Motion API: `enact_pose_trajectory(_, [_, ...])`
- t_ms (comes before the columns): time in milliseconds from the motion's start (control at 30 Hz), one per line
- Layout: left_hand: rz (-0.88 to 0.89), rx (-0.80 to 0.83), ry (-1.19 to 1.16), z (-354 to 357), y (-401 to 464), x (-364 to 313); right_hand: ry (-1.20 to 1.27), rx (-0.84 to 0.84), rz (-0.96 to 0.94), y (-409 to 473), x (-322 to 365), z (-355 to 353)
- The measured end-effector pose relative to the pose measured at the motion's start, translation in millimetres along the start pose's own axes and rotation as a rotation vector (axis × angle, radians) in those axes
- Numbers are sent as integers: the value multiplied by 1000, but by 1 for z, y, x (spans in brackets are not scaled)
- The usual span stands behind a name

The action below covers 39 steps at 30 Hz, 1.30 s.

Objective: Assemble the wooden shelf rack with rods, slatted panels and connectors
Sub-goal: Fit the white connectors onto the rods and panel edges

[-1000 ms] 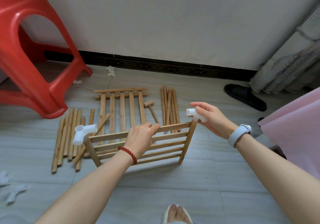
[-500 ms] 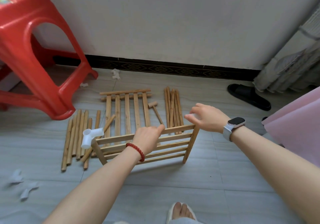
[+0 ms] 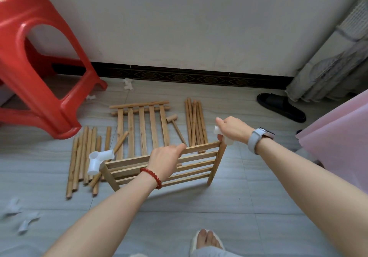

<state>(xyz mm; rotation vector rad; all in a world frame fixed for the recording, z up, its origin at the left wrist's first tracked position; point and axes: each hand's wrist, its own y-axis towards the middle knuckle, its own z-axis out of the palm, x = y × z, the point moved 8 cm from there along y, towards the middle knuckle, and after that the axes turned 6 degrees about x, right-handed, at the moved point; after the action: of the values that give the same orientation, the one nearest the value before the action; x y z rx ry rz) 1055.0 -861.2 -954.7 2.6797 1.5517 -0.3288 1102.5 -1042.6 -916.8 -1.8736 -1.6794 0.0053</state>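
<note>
a person's left hand [image 3: 166, 162] grips the top rail of an upright slatted wooden shelf panel [image 3: 191, 166] standing on the grey tiled floor [image 3: 229, 207], while the right hand [image 3: 233, 130] clasps a white plastic connector [image 3: 219, 132] at the panel's right post top; another white connector [image 3: 99, 160] caps the left post.

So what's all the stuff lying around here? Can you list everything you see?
slatted panel held upright: one, light wood, centre floor
flat slatted panel: one, light wood, behind the held one
fitted connector: one, white, on held panel's left corner
held connector: one, white, at panel's right corner
loose connectors: several, white, by wall and lower left
left rods: about eight, wood, left floor
right rods: a bundle, wood, right of flat panel
mallet: one, wood, between flat panel and right rods
stool: red, upper left
slipper: black, right
left hand: grips panel's top rail
right hand: holds connector
</note>
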Motion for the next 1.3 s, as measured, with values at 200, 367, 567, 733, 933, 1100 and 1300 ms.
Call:
enact_pose_trajectory(200, [2,-42,-1,1,-3,1,-13,-132,-63,-2,6,6])
enact_pose_trajectory(367, [17,-91,2,4,-6,2,53,-147,-174,-5,9,8])
enact_pose_trajectory(567, [24,-18,-43,5,-12,0,-42,-127,-167,-19,10,13])
enact_pose_trajectory(733, [-28,20,-112,2,-3,4,-418,-292,-201,-25,34,0])
enact_pose_trajectory(933, [-68,-74,-96,1,11,14,-502,-305,-157,-9,36,11])
enact_pose_trajectory(1100, [-84,-86,-91,-1,16,17,-503,-185,-319,-6,40,8])
enact_pose_trajectory(1300, [-197,-98,-54,-3,12,38,-809,-396,-421,-21,65,6])
